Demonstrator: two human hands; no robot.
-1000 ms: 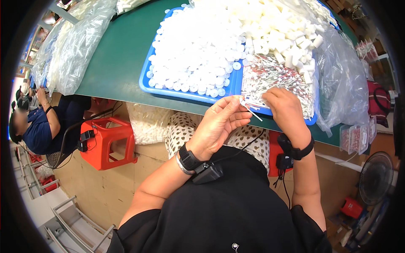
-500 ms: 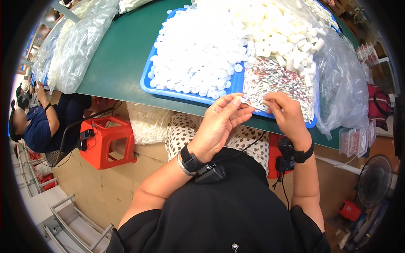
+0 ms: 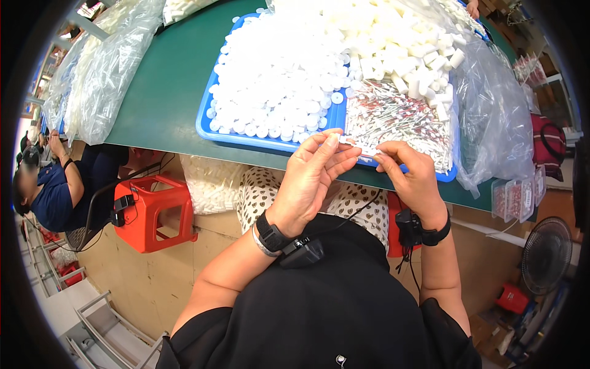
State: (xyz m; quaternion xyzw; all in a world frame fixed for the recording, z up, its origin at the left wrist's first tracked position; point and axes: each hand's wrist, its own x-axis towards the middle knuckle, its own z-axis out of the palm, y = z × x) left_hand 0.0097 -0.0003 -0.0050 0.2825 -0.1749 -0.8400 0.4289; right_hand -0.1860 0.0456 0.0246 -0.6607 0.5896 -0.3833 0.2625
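In front of the blue tray (image 3: 200, 120), my left hand (image 3: 307, 175) pinches a small, thin white stick-like part (image 3: 367, 150) between thumb and fingers. The fingertips of my right hand (image 3: 410, 171) close on the other end of that part, so it spans the gap between the hands. Its exact kind is too small to make out. Just beyond my hands, one tray section holds a heap of thin sticks (image 3: 393, 117) with white and red ends. Many white round discs (image 3: 276, 86) fill the left section. Cream-white foam-like cylinders (image 3: 424, 58) are piled behind the sticks.
The tray rests on a green table (image 3: 160, 86). Clear plastic bags (image 3: 491, 117) lie at its right, with more bags (image 3: 110, 67) at the left. Below are a red stool (image 3: 153, 209) and a fan (image 3: 546, 255). Another person (image 3: 55, 190) sits at far left.
My right hand has moved slightly left and down, its fingertips now meeting the white part. The tray appears shifted a little left in view. My left hand keeps its pinch.
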